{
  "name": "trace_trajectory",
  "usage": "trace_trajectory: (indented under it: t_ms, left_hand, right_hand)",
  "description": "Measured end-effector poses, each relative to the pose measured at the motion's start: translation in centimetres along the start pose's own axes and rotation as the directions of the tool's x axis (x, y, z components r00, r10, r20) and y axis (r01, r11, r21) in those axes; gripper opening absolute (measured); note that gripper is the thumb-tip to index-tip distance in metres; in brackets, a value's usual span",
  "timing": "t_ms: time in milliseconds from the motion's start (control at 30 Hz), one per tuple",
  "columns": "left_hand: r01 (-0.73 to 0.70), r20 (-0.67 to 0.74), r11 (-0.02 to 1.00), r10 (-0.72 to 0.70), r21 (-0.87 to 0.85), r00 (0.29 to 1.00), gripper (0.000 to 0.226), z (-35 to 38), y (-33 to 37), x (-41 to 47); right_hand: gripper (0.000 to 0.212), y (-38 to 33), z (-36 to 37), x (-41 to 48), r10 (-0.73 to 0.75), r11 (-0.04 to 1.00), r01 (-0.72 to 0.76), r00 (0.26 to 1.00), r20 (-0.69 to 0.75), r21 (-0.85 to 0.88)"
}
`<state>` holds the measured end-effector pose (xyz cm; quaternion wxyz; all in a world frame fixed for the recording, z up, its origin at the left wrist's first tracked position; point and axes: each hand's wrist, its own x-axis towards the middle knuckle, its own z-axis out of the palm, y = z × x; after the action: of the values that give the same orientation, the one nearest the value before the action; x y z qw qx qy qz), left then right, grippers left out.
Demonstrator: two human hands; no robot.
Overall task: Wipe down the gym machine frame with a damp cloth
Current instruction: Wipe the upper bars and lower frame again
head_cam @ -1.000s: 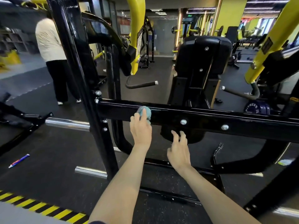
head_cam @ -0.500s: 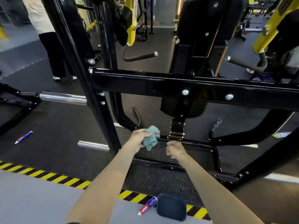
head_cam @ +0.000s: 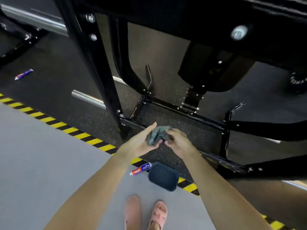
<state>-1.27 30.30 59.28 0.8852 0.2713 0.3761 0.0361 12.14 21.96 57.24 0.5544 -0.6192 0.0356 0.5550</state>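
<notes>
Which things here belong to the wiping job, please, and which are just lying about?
Job: cloth, held in left hand and right hand; black machine frame.
Lying about: toothpaste tube; second tube farther left; dark blue container.

Speckled floor [head_cam: 199,135] lies open between base rails [head_cam: 207,121]; upright post [head_cam: 101,72] left, crossbeam [head_cam: 216,14] overhead block passage.
</notes>
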Motion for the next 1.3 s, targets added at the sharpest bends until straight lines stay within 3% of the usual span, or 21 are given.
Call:
trace_trajectory:
  t_ms: [133, 200, 267, 333, 433, 567, 700, 833, 900, 967, 1067, 1167, 1300]
  left_hand:
    - [-0.069, -0.164, 0.998, 0.067, -0.005, 0.984, 0.033, -3.1, -4.0, 2.4]
    - [-0.109, -0.259, 0.993, 0.093, -0.049, 0.961, 0.032, -5.0, -5.4, 3.8]
    - [-0.104, -0.268, 0.993, 0.086, -0.054, 0.960, 0.018, -6.9, -6.4, 5.1]
    - [-0.091, -0.294, 0.995, 0.079, -0.027, 0.952, 0.003, -8.9, -7.4, 6.6]
    - [-0.105, -0.392, 0.989, 0.138, 0.105, 0.910, 0.005, -12.2, -7.9, 9.9]
    - [-0.237, -0.433, 0.965, 0.262, 0.113, 0.862, 0.008, -17.1, -8.0, 14.0]
    - [-0.234, -0.301, 0.912, 0.339, 0.336, 0.891, 0.021, -22.9, -8.4, 17.8]
    - [-0.380, -0.145, 0.776, 0.509, 0.503, 0.848, 0.051, -27.3, -7.2, 20.9]
    - [-0.459, -0.016, 0.745, 0.532, 0.485, 0.847, 0.057, -28.9, -6.3, 22.2]
    - [-0.494, 0.107, 0.760, 0.500, 0.422, 0.860, 0.049, -30.4, -5.8, 23.6]
    - [-0.511, 0.254, 0.785, 0.446, 0.349, 0.859, 0.029, -31.8, -5.6, 25.9]
    - [-0.529, 0.334, 0.785, 0.429, 0.323, 0.839, 0.026, -33.0, -6.1, 28.1]
    - [-0.537, 0.391, 0.800, 0.419, 0.267, 0.819, 0.028, -34.3, -6.8, 30.3]
  right_hand:
    - [0.011, 3.6, -0.5, 3.5, -0.013, 0.999, 0.010, 0.997, -0.079, -0.048]
    - [0.024, 4.9, -0.8, 5.1, -0.013, 1.000, 0.011, 0.996, -0.093, -0.026]
    - [0.027, 5.8, -0.9, 6.7, 0.012, 1.000, -0.015, 0.994, -0.105, -0.022]
    - [0.027, 7.0, -0.9, 8.4, 0.040, 0.999, -0.042, 0.994, -0.101, -0.020]
    - [0.046, 9.6, -0.8, 12.0, 0.067, 0.998, -0.068, 0.993, -0.100, -0.006]
    - [0.049, 13.0, 0.3, 17.1, -0.038, 0.956, 0.010, 0.995, -0.088, -0.292]
    - [0.033, 16.4, 2.3, 22.5, -0.088, 0.892, 0.063, 0.995, -0.036, -0.449]
    - [0.041, 19.3, 2.5, 27.3, -0.198, 0.838, 0.205, 0.978, 0.069, -0.506]
    - [0.046, 20.6, 2.4, 29.2, -0.219, 0.863, 0.244, 0.970, 0.108, -0.442]
    - [0.047, 21.2, 2.1, 30.9, -0.146, 0.953, 0.174, 0.981, 0.128, -0.249]
    - [0.042, 21.6, 1.6, 33.2, -0.066, 0.997, 0.048, 0.918, 0.391, 0.056]
    - [0.038, 22.6, 1.3, 35.0, -0.078, 0.997, 0.077, 0.839, 0.539, 0.024]
    - [0.030, 23.7, 1.0, 37.3, -0.156, 0.984, 0.178, 0.849, 0.506, 0.005]
